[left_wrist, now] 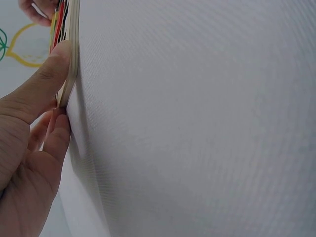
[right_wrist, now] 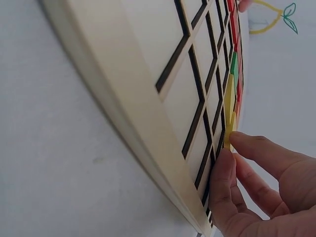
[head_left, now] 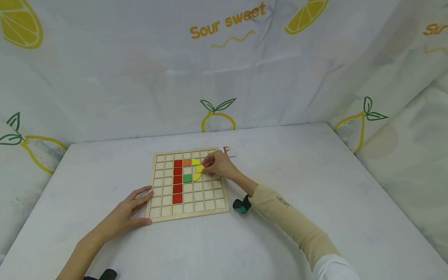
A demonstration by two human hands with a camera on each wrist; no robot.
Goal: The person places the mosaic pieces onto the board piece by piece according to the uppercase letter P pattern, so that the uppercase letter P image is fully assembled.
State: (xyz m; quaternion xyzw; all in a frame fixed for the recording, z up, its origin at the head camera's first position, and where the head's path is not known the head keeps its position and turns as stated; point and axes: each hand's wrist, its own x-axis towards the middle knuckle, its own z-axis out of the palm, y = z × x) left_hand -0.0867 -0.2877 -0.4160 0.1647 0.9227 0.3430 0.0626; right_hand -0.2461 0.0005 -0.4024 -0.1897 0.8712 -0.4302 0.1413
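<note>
A square wooden grid board (head_left: 189,216) lies on the table, carrying a column of red square tiles (head_left: 177,179). Right of them sit an orange tile (head_left: 187,162), a green tile (head_left: 187,178) and curved-edge yellow tiles at upper (head_left: 195,161) and lower right (head_left: 196,177). Between those two, my right hand (head_left: 217,163) pinches a yellow tile (head_left: 199,168) with thumb and index finger, low over its cell. My left hand (head_left: 127,212) rests spread along the board's left edge, thumb at the near corner, fingertips touching the side.
Just beyond the board's far right corner lies a small card (head_left: 229,150) printed with a coloured grid pattern. A black-and-teal device (head_left: 241,205) is at the right wrist, close to the board's near right corner. A lemon-print cloth (head_left: 168,85) hangs behind the white table (head_left: 280,155).
</note>
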